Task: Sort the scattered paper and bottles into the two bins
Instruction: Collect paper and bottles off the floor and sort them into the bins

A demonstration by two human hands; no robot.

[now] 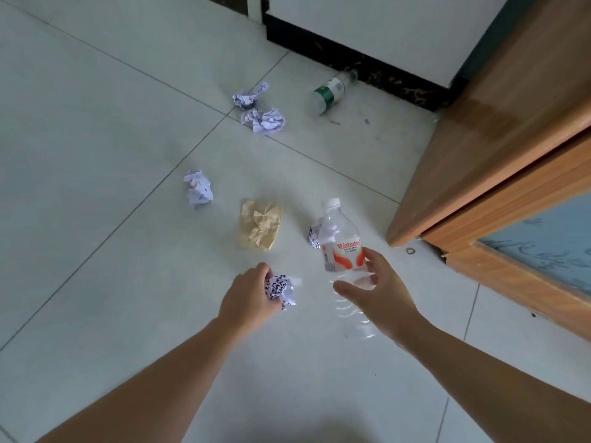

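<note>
My left hand [248,297] is closed around a crumpled white paper ball with dark print [283,290]. My right hand [379,290] wraps a clear plastic bottle [342,251] with a red and white label and a white cap, held above the floor. Behind the bottle lies another crumpled paper [315,238]. A crumpled brown paper [261,228] rests on the tiles, with a white paper ball [198,188] to its left. Two more paper balls [263,120] [248,97] lie farther off. A green-labelled bottle [332,91] lies on its side near the wall. No bins are in view.
The floor is pale tile [96,155]. A wooden door [511,155] with a blue glass panel stands open on the right. A dark baseboard [367,62] runs under a white wall at the back. A small metal ring [410,250] lies by the door corner.
</note>
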